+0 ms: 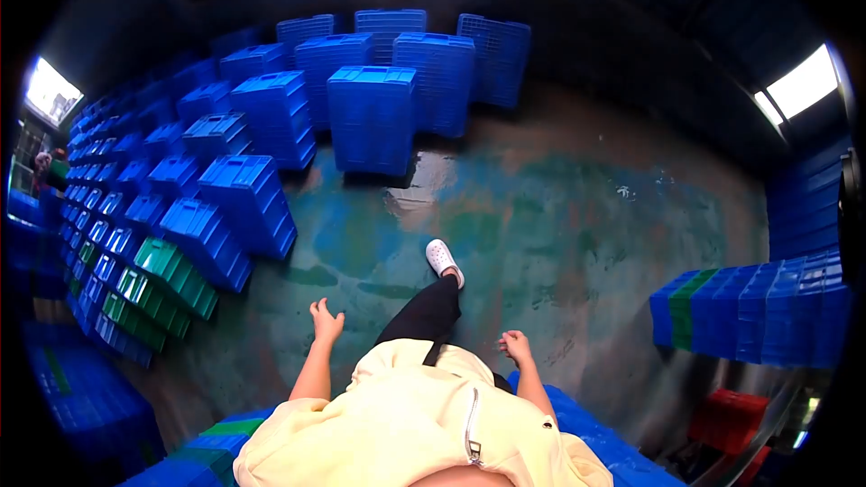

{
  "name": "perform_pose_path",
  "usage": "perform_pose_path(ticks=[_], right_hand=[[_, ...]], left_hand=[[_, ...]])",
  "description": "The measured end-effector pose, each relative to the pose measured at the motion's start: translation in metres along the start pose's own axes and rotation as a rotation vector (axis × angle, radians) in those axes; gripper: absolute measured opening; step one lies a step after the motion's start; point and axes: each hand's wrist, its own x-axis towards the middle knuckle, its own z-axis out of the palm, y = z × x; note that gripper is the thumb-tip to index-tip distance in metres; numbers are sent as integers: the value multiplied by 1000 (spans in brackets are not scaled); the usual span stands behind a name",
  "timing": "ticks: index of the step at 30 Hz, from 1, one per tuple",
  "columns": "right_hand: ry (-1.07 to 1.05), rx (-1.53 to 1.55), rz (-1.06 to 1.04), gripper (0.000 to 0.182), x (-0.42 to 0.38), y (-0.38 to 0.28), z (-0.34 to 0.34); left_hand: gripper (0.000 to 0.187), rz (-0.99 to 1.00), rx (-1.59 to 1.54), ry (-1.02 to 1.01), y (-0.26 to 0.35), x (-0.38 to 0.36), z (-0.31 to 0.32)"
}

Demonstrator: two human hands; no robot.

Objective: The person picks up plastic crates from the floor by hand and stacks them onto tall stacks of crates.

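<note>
My left hand [326, 319] hangs out over the floor at the left of my body, fingers apart and curved, holding nothing. On the other side, my right hand [515, 344] is beside my hip with its fingers bent; what lies inside them, if anything, is too small to tell. Neither hand touches a crate. A white clog [441, 257] is on my one visible foot, stretched forward on the floor.
Stacked blue crates [373, 122] stand ahead and along the left, with some green crates [176, 275] among them. Another blue stack [753, 307] is at the right, near a red crate [729, 419]. Blue crates [586, 437] are close behind my body. The green floor [559, 243] has wet patches.
</note>
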Motion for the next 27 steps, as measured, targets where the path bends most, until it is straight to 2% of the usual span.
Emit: perform_pose_path(ticks=[4,5,6,8,10,11,12,13,14,16,18,20,22,24,27], right_hand=[[189,9,57,23,71,-51,-65],[189,-10,75,23,74,-67,-82],[180,-99,111,21,85,-88,-100],[162,-189,127,19,121,-146,-124],[275,-242,-37,16,156,-183,-135],[280,-209,-48,17,181,-200,-139],[265,-223,-55,17,195,-226,-138],[216,-114,3,16,207,-262,-133],[165,-8,62,15,217,-303,-125],[99,-18,98,21,272,-367,-113],[247,-505,-378,28,357,-424,-91],[193,-578,-429,37,374,-554,-50],[195,-782,-824,42,444,-647,-8],[88,-910,-1065,52,482,-744,39],[78,-1187,-1237,62,522,-859,108]], left_hand=[[64,-221,-18,-47,50,113,68],[64,-322,10,-81,68,122,75],[64,-337,3,-86,89,138,82],[66,-288,-176,-69,154,181,77],[67,-48,-108,-3,212,206,62],[67,-66,-104,5,234,220,52],[68,1,-83,-14,254,237,43],[69,69,-66,-27,275,257,38],[69,49,-72,-9,293,279,34],[72,-32,-30,-61,321,325,30],[76,-78,-29,-42,348,377,31],[78,-38,-47,26,368,427,38],[81,-38,-56,45,386,486,49],[84,-43,29,43,400,544,63],[86,-124,108,-28,429,629,75]])
